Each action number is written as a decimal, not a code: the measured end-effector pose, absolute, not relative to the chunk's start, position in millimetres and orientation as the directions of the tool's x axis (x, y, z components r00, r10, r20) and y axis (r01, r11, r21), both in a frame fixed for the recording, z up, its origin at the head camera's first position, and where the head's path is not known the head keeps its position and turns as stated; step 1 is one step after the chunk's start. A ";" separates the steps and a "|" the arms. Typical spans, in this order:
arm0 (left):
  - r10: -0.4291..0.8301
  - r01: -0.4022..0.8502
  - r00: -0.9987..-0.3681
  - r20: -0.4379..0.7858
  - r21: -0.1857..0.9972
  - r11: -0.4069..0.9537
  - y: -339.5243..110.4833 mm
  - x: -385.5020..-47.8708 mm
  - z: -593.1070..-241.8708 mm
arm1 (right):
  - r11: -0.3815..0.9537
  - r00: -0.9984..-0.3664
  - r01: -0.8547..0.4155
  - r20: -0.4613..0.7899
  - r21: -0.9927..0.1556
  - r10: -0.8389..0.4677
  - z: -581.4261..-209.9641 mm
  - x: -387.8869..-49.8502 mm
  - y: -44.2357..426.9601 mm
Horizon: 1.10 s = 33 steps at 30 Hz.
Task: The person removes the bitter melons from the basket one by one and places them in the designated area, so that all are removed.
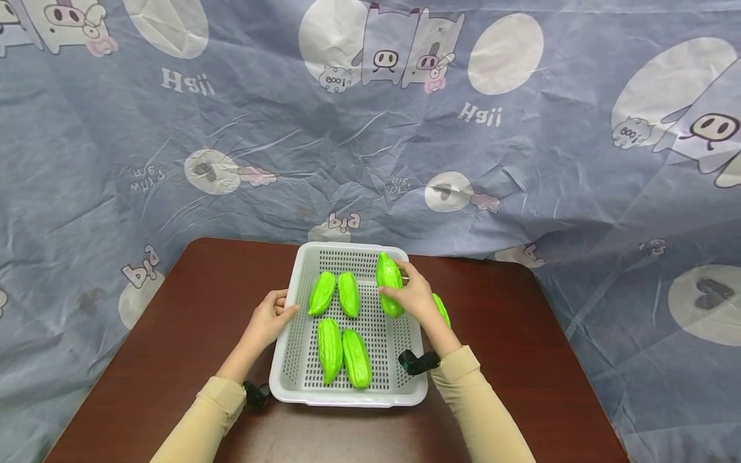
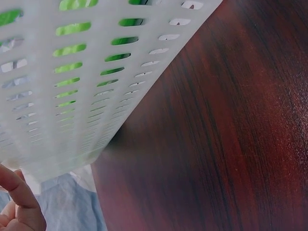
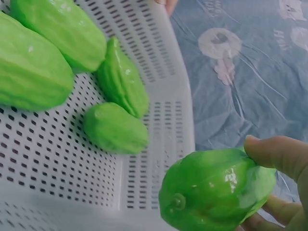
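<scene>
A light grey perforated plastic basket (image 1: 379,399) stands on the table. In it lie bright green ridged bitter melons: a back pair, left (image 1: 322,294) and right (image 1: 349,294), and a front pair, left (image 1: 330,347) and right (image 1: 356,359). My right hand (image 1: 412,292) grips another bitter melon (image 1: 389,280) between thumb and fingers, over the basket's back right; the right wrist view shows its stem end (image 3: 179,201). My left hand (image 1: 269,320) holds the basket's left rim, thumb over the edge and fingers outside.
One more bitter melon (image 1: 442,310) lies right of the basket, partly hidden by my right forearm. The dark red wooden table (image 1: 498,360) extends on both sides. A blue-grey printed cloth (image 1: 289,148) hangs behind it.
</scene>
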<state>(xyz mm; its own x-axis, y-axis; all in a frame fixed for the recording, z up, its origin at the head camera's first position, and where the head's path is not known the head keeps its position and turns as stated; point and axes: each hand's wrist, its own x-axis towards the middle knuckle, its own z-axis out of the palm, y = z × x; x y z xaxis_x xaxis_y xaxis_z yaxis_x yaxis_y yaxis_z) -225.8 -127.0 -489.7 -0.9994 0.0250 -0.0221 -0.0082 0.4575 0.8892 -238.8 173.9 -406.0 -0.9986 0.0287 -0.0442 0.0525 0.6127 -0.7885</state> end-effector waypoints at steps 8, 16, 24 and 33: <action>0.026 -0.004 -1.000 -0.017 0.892 0.453 -128.6 -226.4 -490.4 | 0.564 -0.997 0.035 0.010 -0.825 0.077 -396.4 -237.8 201.4; 0.031 -0.005 -0.999 -0.021 0.896 0.445 -129.0 -226.3 -492.0 | 0.580 -0.986 0.089 0.008 -0.810 0.164 -399.8 -237.1 240.6; 0.029 -0.010 -0.999 -0.025 0.902 0.431 -128.4 -226.6 -492.8 | 0.630 -0.972 0.162 -0.011 -0.760 0.237 -419.7 -237.3 275.7; 0.025 -0.013 -0.999 -0.026 0.905 0.426 -127.9 -227.1 -495.2 | 0.640 -0.960 0.222 -0.049 -0.735 0.276 -444.0 -239.0 299.4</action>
